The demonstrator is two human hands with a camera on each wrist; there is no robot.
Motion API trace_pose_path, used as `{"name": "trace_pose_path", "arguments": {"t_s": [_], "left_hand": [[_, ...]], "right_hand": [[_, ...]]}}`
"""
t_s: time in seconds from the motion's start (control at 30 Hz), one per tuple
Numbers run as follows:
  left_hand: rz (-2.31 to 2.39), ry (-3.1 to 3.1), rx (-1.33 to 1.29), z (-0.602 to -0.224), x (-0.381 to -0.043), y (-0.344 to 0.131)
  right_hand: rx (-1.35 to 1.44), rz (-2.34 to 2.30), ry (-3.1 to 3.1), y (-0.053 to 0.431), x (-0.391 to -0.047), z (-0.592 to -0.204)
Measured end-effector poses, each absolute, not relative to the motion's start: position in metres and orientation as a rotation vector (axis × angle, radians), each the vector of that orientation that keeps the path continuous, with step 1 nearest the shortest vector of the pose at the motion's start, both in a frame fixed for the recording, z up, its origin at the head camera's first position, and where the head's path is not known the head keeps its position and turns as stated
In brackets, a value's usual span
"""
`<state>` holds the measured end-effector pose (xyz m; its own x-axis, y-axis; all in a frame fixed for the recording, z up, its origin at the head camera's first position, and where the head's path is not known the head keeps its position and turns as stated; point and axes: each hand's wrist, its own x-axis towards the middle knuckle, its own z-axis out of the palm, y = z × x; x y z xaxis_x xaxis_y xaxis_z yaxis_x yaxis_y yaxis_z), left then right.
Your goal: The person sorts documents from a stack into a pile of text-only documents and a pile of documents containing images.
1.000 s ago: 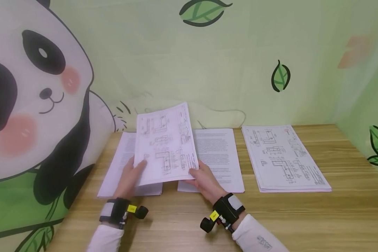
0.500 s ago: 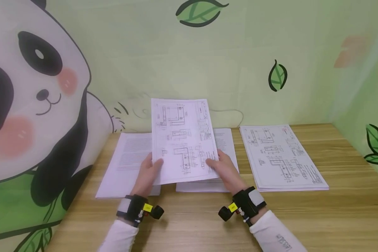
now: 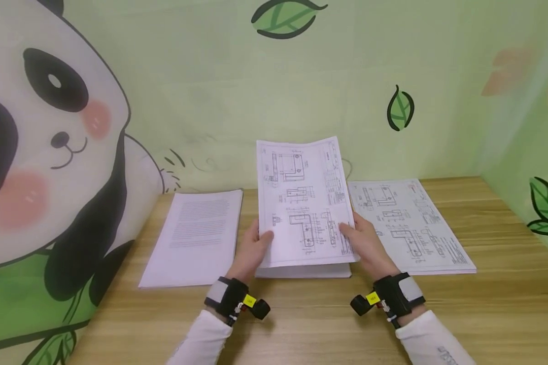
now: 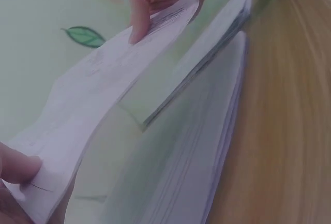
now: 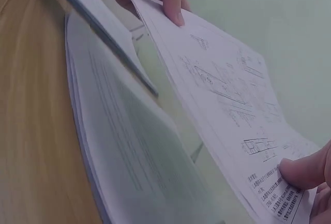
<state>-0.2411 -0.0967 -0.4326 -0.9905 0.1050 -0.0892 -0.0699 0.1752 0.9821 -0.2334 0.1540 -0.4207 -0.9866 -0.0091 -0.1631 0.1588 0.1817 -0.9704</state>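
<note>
So, it's a two-handed hold on the held sheets: left hand on one side edge, right hand on the other. Fingers are closed down to the paper's thickness, thumbs on top, the rest mostly hidden beneath. The sheets hang above the middle stack, clear of it, with the left stack over on the desk and the right stack just beside the right hand.

Watch that bow across the page! Squeeze inward any harder and it could buckle or crease. The grip sits low, too, so the far end looks free to flop, and a loose pinch might let inner pages slide out of line. And those right knuckles: dip too soon and they could nudge the right stack's top page askew.
</note>
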Motion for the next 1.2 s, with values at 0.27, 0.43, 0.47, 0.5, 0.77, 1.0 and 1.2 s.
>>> {"name": "trace_pose_path", "arguments": {"t_s": [0.27, 0.43, 0.47, 0.5, 0.77, 1.0, 1.2], "left_hand": [[1.881, 2.278, 0.099, -0.44, -0.243, -0.051], [1.883, 2.227, 0.083, -0.444, -0.243, -0.027], [1.888, 2.218, 0.082, -0.445, -0.243, -0.023], [1.891, 2.214, 0.085, -0.445, -0.243, -0.019], [1.926, 2.177, 0.18, -0.457, -0.244, 0.01], [1.978, 2.098, 0.212, -0.467, -0.241, 0.036], [1.991, 2.068, 0.194, -0.463, -0.235, 0.057]], "right_hand": [[0.231, -1.872, 2.399, 0.203, -0.231, -0.423], [0.282, -1.818, 2.507, 0.23, -0.231, -0.422], [0.292, -1.799, 2.536, 0.235, -0.231, -0.422], [0.3, -1.783, 2.559, 0.24, -0.231, -0.421], [0.289, -1.613, 2.697, 0.283, -0.229, -0.42], [0.372, -1.54, 2.713, 0.31, -0.226, -0.425], [0.412, -1.503, 2.736, 0.328, -0.221, -0.429]]}}
